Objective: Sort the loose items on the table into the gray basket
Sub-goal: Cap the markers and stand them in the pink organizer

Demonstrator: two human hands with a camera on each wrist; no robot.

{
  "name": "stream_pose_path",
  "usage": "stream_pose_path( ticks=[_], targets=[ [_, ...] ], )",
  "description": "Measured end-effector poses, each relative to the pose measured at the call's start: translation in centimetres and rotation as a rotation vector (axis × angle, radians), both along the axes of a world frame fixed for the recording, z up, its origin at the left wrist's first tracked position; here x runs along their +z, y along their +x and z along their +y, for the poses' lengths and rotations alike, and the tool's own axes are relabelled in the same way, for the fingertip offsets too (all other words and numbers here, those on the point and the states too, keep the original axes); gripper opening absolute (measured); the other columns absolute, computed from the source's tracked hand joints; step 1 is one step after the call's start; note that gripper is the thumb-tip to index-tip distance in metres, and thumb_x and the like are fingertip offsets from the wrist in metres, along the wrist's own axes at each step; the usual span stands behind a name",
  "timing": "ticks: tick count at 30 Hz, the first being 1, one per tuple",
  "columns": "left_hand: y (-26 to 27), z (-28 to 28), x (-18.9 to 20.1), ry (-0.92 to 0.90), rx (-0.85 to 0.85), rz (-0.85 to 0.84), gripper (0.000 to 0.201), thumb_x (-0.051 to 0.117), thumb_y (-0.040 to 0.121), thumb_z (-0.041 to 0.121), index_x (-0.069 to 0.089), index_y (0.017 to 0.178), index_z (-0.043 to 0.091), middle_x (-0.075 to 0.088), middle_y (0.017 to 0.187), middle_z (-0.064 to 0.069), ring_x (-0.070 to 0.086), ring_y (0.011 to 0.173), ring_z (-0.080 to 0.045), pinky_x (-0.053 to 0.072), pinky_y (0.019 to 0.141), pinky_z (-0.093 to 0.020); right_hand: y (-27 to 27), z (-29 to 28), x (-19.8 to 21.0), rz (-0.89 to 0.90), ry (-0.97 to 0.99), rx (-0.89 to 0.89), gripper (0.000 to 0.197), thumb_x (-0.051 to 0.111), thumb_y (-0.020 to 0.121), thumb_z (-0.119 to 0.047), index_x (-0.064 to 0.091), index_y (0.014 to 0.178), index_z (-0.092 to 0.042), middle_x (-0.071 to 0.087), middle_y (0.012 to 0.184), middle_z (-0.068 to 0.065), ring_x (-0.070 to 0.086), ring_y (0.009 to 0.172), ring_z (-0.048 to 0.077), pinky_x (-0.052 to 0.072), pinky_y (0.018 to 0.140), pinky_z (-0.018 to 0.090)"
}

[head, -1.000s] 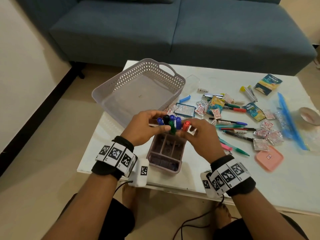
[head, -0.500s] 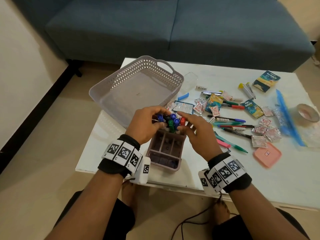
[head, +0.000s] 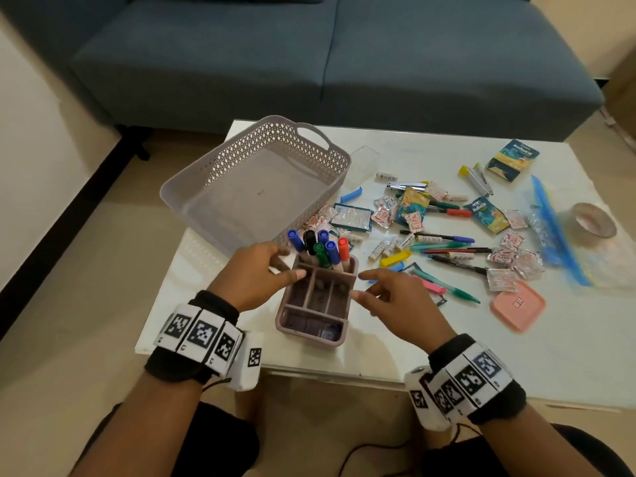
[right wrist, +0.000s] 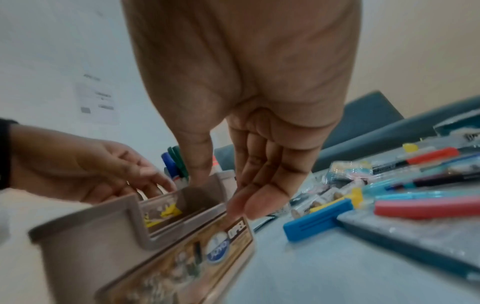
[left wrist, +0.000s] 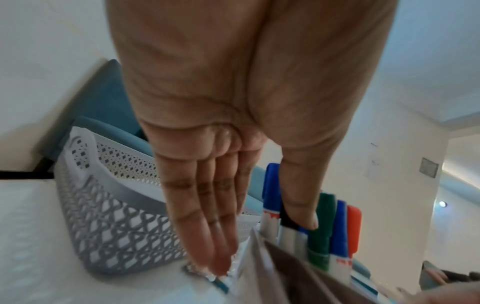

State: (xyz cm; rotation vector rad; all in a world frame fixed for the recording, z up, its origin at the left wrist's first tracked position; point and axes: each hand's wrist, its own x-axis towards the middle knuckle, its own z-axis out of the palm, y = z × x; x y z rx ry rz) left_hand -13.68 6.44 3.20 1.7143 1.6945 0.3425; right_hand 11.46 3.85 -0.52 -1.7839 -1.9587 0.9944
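Observation:
A mauve desk organizer (head: 311, 327) stands near the table's front edge, with several capped markers (head: 320, 247) upright in its back compartment (left wrist: 322, 232). My left hand (head: 261, 270) is at the organizer's left side, fingers straight, thumb by its rim; it holds nothing (left wrist: 207, 236). My right hand (head: 389, 297) hovers at the organizer's right side with fingers relaxed and empty (right wrist: 249, 185). The gray lattice basket (head: 213, 166) sits empty behind and to the left of the organizer (right wrist: 103, 236).
Pens, sachets, clips and batteries (head: 447, 239) lie scattered right of the basket. A pink lid (head: 518, 306), a tape roll (head: 593, 220) and a blue-edged zip bag (head: 550, 225) lie at the right. A blue sofa (head: 327, 56) stands behind the white table (head: 447, 359).
Both hands held the bundle of markers above the organizer; the markers now stand in its back compartment and both hands have let go and drawn apart to its sides.

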Motion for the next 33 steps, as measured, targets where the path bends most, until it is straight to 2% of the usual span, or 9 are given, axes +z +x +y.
stream_pose_path(
  ticks=[4, 8, 12, 15, 19, 21, 24, 30, 33],
  targets=[
    [-0.1, -0.1, -0.4, -0.071, -0.009, 0.028, 0.025, 0.072, 0.088, 0.025, 0.07, 0.11, 0.014, 0.074, 0.077, 0.004, 0.07, 0.063, -0.003, 0.058, 0.066, -0.022, -1.1, -0.5, -0.4, 0.107, -0.042, -0.026, 0.045, 0.066, 0.091, -0.04, 0.058, 0.13, -0.019, 0.076, 0.089, -0.005, 0.068, 0.068, 0.001, 0.059, 0.077, 0.032],
    [-0.5, -0.1, -0.3, -0.083, 0.045, 0.018, 0.021, 0.073, 0.087, 0.019, 0.07, 0.107, 0.012, 0.074, 0.073, 0.002, 0.07, 0.06, -0.006, 0.053, 0.057, -0.016, -2.1, 0.0, -0.6, 0.122, -0.038, -0.027, 0.043, 0.066, 0.092, -0.034, 0.058, 0.132, -0.021, 0.075, 0.089, -0.003, 0.068, 0.074, 0.005, 0.058, 0.078, 0.03],
    [-0.7, -0.1, 0.0, -0.062, 0.014, 0.138, 0.025, 0.07, 0.089, 0.029, 0.07, 0.11, 0.016, 0.073, 0.077, 0.006, 0.068, 0.063, -0.001, 0.05, 0.06, -0.018, -1.3, 0.8, -0.8, 0.108, -0.078, 0.022, 0.04, 0.064, 0.092, -0.038, 0.061, 0.127, -0.019, 0.075, 0.095, -0.002, 0.069, 0.075, 0.006, 0.059, 0.078, 0.032],
    [-1.0, -0.4, 0.6, 0.077, 0.05, 0.23, 0.028, 0.067, 0.089, 0.041, 0.071, 0.11, 0.022, 0.071, 0.086, 0.009, 0.064, 0.07, -0.001, 0.046, 0.065, -0.023, 2.6, 2.5, -0.8, -0.012, 0.045, -0.035, 0.032, 0.066, 0.092, -0.031, 0.067, 0.121, -0.019, 0.074, 0.1, -0.001, 0.066, 0.078, 0.008, 0.053, 0.079, 0.026],
    [1.0, -2.7, 3.8, 0.445, 0.157, 0.078, 0.009, 0.068, 0.089, 0.032, 0.07, 0.097, 0.028, 0.065, 0.081, 0.018, 0.061, 0.071, 0.002, 0.04, 0.059, -0.008, 10.3, 3.9, -0.9, -0.346, 0.131, -0.147, 0.024, 0.063, 0.092, -0.012, 0.07, 0.114, -0.018, 0.072, 0.106, 0.003, 0.065, 0.09, 0.018, 0.052, 0.084, 0.031],
    [3.7, -3.9, 5.1, 0.525, 0.084, -0.041, 0.006, 0.067, 0.09, 0.027, 0.07, 0.096, 0.026, 0.065, 0.082, 0.021, 0.062, 0.077, 0.003, 0.044, 0.063, -0.004, 13.0, 3.5, -1.3, -0.445, 0.095, -0.154, 0.02, 0.07, 0.087, -0.012, 0.072, 0.107, -0.015, 0.071, 0.103, 0.005, 0.063, 0.091, 0.02, 0.049, 0.084, 0.032],
    [8.5, -4.1, 4.8, 0.456, -0.041, -0.097, 0.01, 0.066, 0.091, 0.028, 0.073, 0.097, 0.026, 0.069, 0.086, 0.015, 0.064, 0.076, -0.003, 0.05, 0.071, -0.012, 14.2, 2.8, -2.2, -0.4, 0.04, -0.163, 0.022, 0.077, 0.082, -0.017, 0.07, 0.103, -0.017, 0.067, 0.1, 0.004, 0.055, 0.086, 0.015, 0.043, 0.076, 0.028],
    [18.9, 3.9, 4.6, 0.346, -0.333, 0.052, 0.017, 0.066, 0.092, 0.025, 0.072, 0.108, 0.021, 0.068, 0.094, 0.008, 0.06, 0.08, -0.005, 0.051, 0.083, -0.022, 14.9, 2.8, -2.7, -0.447, 0.018, -0.103, 0.011, 0.071, 0.087, -0.021, 0.069, 0.098, -0.018, 0.067, 0.101, 0.005, 0.056, 0.087, 0.018, 0.045, 0.079, 0.028],
    [23.4, 8.7, 3.1, 0.326, -0.455, 0.152, 0.019, 0.067, 0.09, 0.017, 0.072, 0.109, 0.017, 0.07, 0.101, 0.0, 0.059, 0.089, -0.013, 0.05, 0.091, -0.027, 17.8, 2.7, -1.9, -0.24, 0.056, -0.238, 0.011, 0.076, 0.083, -0.02, 0.072, 0.093, -0.016, 0.07, 0.093, 0.002, 0.061, 0.081, 0.017, 0.05, 0.08, 0.03]
  ],
)
